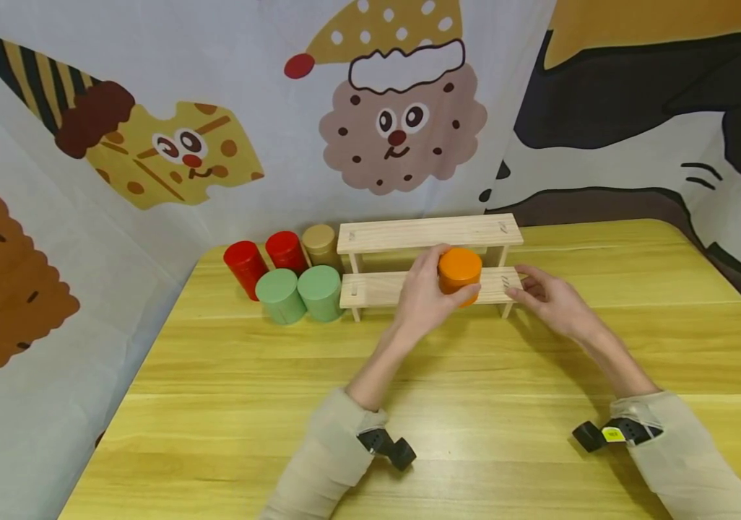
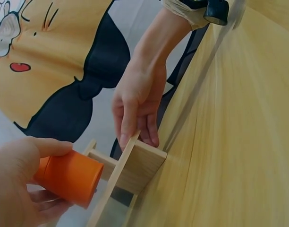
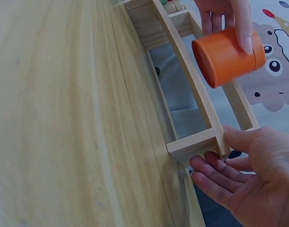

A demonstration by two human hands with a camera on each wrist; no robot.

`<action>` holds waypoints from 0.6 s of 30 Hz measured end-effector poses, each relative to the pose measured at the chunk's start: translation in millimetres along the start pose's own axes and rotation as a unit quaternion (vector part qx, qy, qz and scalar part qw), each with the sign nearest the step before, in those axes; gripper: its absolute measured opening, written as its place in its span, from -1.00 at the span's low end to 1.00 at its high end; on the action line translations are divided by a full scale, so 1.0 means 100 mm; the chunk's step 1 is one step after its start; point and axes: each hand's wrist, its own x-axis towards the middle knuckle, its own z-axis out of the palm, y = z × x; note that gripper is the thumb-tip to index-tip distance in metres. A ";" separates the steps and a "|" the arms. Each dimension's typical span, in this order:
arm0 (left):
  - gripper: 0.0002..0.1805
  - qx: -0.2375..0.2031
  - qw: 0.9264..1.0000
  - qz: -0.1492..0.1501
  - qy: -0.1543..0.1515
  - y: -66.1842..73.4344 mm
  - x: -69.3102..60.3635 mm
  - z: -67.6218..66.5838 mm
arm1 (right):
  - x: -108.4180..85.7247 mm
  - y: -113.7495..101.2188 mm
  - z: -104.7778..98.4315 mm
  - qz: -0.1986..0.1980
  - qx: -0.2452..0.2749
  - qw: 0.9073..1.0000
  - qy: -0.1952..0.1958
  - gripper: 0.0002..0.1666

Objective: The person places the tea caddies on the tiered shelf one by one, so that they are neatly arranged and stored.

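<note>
My left hand [image 1: 424, 295] grips an orange canister [image 1: 460, 269] over the lower tier [image 1: 380, 289] of a two-tier wooden rack. In the right wrist view the orange canister [image 3: 225, 56] is tilted, and a gap shows between it and the lower board [image 3: 188, 71]. My right hand [image 1: 555, 303] holds the right end of that lower board, thumb on top and fingers by the end support, as the right wrist view shows. The left wrist view shows the left hand's thumb and fingers around the canister [image 2: 71, 177].
Left of the rack stand two red canisters [image 1: 247, 267] [image 1: 286, 251], a tan canister [image 1: 321, 245] and two green canisters [image 1: 281, 296] [image 1: 321, 292]. The rack's upper tier [image 1: 429, 232] is by a printed cloth [image 1: 279, 180] behind the wooden table [image 1: 461, 404].
</note>
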 end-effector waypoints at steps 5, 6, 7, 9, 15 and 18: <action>-0.22 0.008 1.000 -0.001 0.002 0.02 0.03 0.09 | 0.00 0.00 0.00 -0.005 -0.004 1.000 0.002 -0.11; -0.22 0.009 1.000 -0.003 0.004 0.02 0.03 0.10 | 0.00 0.00 0.00 -0.005 -0.005 1.000 0.003 -0.11; -0.22 0.011 1.000 -0.004 0.005 0.02 0.04 0.12 | 0.00 0.00 0.00 -0.005 -0.005 1.000 0.003 -0.11; -0.23 0.012 1.000 -0.005 0.009 0.02 0.05 0.15 | 0.00 -0.01 0.00 -0.004 -0.004 1.000 0.002 -0.11; -0.22 0.013 1.000 0.003 0.007 0.04 0.08 0.24 | 0.00 -0.03 0.00 -0.009 -0.011 1.000 0.003 -0.13; -0.22 0.016 1.000 0.009 0.006 0.05 0.09 0.29 | 0.00 -0.03 0.00 -0.013 -0.016 1.000 0.004 -0.14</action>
